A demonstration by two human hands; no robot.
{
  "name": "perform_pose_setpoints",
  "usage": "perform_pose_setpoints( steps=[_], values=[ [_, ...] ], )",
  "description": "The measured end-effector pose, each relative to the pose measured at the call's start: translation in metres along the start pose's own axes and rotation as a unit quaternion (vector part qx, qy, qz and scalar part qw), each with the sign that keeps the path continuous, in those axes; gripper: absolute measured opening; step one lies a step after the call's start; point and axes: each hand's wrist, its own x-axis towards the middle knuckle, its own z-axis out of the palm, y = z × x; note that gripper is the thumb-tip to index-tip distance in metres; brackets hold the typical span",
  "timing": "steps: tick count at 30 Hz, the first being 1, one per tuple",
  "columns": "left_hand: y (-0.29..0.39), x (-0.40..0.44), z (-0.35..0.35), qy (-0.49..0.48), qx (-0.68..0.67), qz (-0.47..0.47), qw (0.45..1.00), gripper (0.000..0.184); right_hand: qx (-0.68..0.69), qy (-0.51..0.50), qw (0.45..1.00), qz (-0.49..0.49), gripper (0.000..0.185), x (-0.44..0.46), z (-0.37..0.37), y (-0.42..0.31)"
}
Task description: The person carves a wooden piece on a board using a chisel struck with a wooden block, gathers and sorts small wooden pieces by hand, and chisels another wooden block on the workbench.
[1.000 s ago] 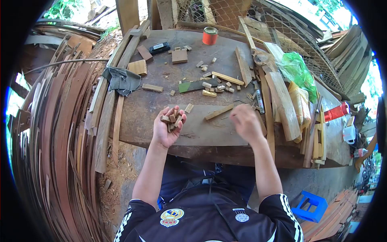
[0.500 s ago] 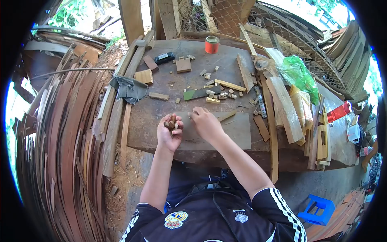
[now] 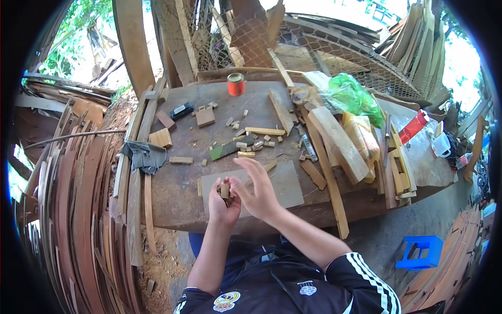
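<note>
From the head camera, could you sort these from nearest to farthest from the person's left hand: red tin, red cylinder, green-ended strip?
1. Green-ended strip: just beyond the left hand, on the table.
2. Red tin: straight ahead, near the table's far edge.
3. Red cylinder: farthest, well off to the right.

We record a short-sleeved black shirt (image 3: pixel 261 298), its right sleeve (image 3: pixel 342 269) marked with white stripes. We note a rounded crest (image 3: pixel 227 301) in white, gold and blue on the left chest, and a pale ball emblem (image 3: pixel 307 289) on the right. Below, we find dark blue legwear (image 3: pixel 244 250).
</note>
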Motion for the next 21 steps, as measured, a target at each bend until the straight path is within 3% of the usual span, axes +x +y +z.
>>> perform_pose_setpoints(
  steps=[1, 2, 3, 4, 6, 7, 8, 10, 11, 12, 14, 15, 17, 20, 21],
  values=[
    [-0.007, -0.003, 0.021, 0.022, 0.048, 0.049, 0.997, 0.019, 0.159, 0.040, 0.980, 0.117, 0.046, -0.006, 0.007, 0.003],
    [-0.018, -0.008, 0.044, 0.045, 0.095, 0.098, 0.990, 0.020, 0.313, 0.076, 0.919, 0.228, 0.045, -0.011, 0.016, 0.003],
    [-0.030, -0.010, 0.066, 0.067, 0.141, 0.150, 0.976, 0.022, 0.457, 0.107, 0.820, 0.329, 0.045, -0.011, 0.019, 0.003],
    [-0.044, -0.006, 0.079, 0.031, 0.242, 0.237, 0.940, 0.020, 0.523, 0.127, 0.744, 0.396, 0.044, -0.007, 0.016, 0.002],
    [-0.056, 0.003, 0.085, -0.017, 0.523, 0.360, 0.773, 0.016, 0.596, 0.150, 0.681, 0.399, 0.042, 0.002, 0.013, 0.007],
    [-0.056, 0.000, 0.094, -0.037, 0.644, 0.392, 0.656, 0.018, 0.631, 0.160, 0.646, 0.400, 0.042, 0.012, 0.008, 0.000],
    [-0.056, -0.001, 0.100, -0.058, 0.635, 0.370, 0.676, 0.020, 0.648, 0.187, 0.619, 0.401, 0.040, 0.020, 0.000, -0.009],
    [-0.057, 0.002, 0.113, -0.102, 0.613, 0.322, 0.714, 0.025, 0.689, 0.169, 0.607, 0.359, 0.039, 0.022, 0.001, 0.021],
    [-0.061, 0.003, 0.117, -0.119, 0.650, 0.324, 0.677, 0.036, 0.707, 0.160, 0.600, 0.339, 0.038, 0.022, 0.005, 0.049],
    [-0.065, 0.003, 0.120, -0.134, 0.685, 0.323, 0.640, 0.046, 0.761, 0.062, 0.604, 0.228, 0.038, 0.018, 0.016, 0.100],
    [-0.070, 0.003, 0.123, -0.161, 0.750, 0.316, 0.559, 0.067, 0.774, 0.103, 0.570, 0.257, 0.039, 0.023, 0.008, 0.083],
    [-0.069, 0.012, 0.119, -0.179, 0.744, 0.344, 0.545, 0.065, 0.779, 0.123, 0.553, 0.271, 0.039, 0.027, 0.002, 0.067],
    [-0.070, 0.036, 0.103, -0.213, 0.728, 0.395, 0.518, 0.062, 0.750, 0.149, 0.571, 0.298, 0.042, 0.032, -0.011, 0.040],
    [-0.077, 0.016, 0.113, -0.182, 0.730, 0.516, 0.411, 0.030, 0.723, 0.166, 0.597, 0.304, 0.042, 0.035, -0.014, 0.036],
    [-0.075, 0.008, 0.116, -0.187, 0.720, 0.513, 0.428, 0.031, 0.709, 0.184, 0.596, 0.330, 0.039, 0.036, -0.015, 0.048]
  ],
)
